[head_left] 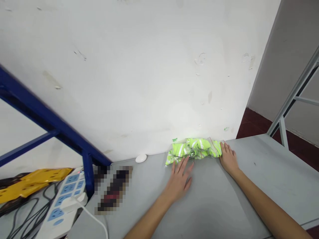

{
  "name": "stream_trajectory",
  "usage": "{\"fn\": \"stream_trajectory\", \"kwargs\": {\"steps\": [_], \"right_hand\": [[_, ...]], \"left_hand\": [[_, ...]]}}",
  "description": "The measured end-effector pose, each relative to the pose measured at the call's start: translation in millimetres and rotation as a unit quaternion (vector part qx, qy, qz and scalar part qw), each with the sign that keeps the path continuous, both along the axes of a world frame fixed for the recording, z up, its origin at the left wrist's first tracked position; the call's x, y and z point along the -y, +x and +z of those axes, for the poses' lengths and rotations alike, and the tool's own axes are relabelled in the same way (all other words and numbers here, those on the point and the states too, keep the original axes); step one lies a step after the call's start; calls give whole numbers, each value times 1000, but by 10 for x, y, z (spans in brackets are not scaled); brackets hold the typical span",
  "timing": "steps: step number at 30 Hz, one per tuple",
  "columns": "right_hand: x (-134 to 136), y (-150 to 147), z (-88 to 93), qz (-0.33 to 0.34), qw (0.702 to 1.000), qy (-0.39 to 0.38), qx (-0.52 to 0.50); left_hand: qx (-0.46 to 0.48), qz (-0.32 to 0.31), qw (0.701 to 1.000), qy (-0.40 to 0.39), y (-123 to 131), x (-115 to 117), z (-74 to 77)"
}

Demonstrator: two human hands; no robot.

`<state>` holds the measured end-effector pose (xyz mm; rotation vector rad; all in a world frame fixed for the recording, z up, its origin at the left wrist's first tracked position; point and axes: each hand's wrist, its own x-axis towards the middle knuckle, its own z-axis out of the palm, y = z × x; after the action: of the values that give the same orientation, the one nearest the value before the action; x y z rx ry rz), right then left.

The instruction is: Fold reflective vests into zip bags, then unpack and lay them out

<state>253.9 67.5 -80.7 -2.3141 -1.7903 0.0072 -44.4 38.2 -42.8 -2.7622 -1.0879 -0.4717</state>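
Several clear plastic bags (pixel 198 144) of folded neon-yellow fabric with pale reflective stripes lie in a low pile against the white wall. My left hand (pixel 178 181) is at the near left side of the pile, its fingers spread and their tips at the edge of the bags. At the right end of the pile, my right hand (pixel 228 159) rests with its fingers stretched out against the last bag. Neither hand is wrapped around a bag.
The bags lie on a grey shelf (pixel 199 199). A white oval object (pixel 141 158) sits by the wall. At left stand a blue metal frame (pixel 50 113), a white power strip (pixel 63 202) with cables, and yellow packaging (pixel 37 182). A grey metal frame (pixel 291 96) rises at right.
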Motion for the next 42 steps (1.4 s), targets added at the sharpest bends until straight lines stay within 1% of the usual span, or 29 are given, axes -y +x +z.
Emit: {"fn": "stream_trajectory", "kwargs": {"steps": [3, 6, 8, 9, 13, 16, 19, 23, 25, 27, 31, 33, 35, 37, 40, 42], "right_hand": [[30, -59, -19, -24, 1000, 5, -4], [231, -108, -31, -39, 999, 26, -7], [459, -157, -54, -44, 999, 25, -4], [590, -187, -71, -40, 999, 11, -1], [1075, -294, -129, 18, 997, -72, 17], [1268, -328, -123, 26, 995, -91, 27], [1328, -330, -90, 14, 994, -100, 35], [1358, -315, -83, -1, 994, -99, 44], [1379, -301, -104, -4, 995, -92, 40], [1400, -285, -137, -3, 996, -82, 33], [1404, -263, -207, -9, 998, -65, 14], [1349, -253, -217, -26, 999, -30, 2], [1227, -236, -193, -46, 999, 20, -10], [1032, -205, -139, -36, 998, 57, -15], [660, -132, -43, 26, 998, 64, -3], [423, -84, 0, 41, 998, 56, 1]], "left_hand": [[23, -62, 995, -81, -2, 211, -96], [11, -74, 980, -182, 86, 310, -137], [-4, -61, 973, -221, 136, 318, -146], [-12, -55, 971, -231, 154, 314, -149], [-25, -20, 968, -249, 218, 336, -155], [-21, 34, 969, -244, 313, 421, -154], [-9, 109, 966, -234, 443, 525, -159], [-5, 206, 951, -231, 601, 623, -187], [4, 235, 946, -225, 648, 649, -205], [12, 245, 944, -222, 670, 665, -222], [13, 237, 945, -223, 665, 673, -250], [13, 235, 947, -217, 658, 671, -255], [18, 232, 949, -211, 654, 670, -251], [27, 229, 951, -207, 651, 668, -239], [34, 228, 950, -211, 642, 653, -223], [38, 227, 949, -214, 631, 635, -223]]}}
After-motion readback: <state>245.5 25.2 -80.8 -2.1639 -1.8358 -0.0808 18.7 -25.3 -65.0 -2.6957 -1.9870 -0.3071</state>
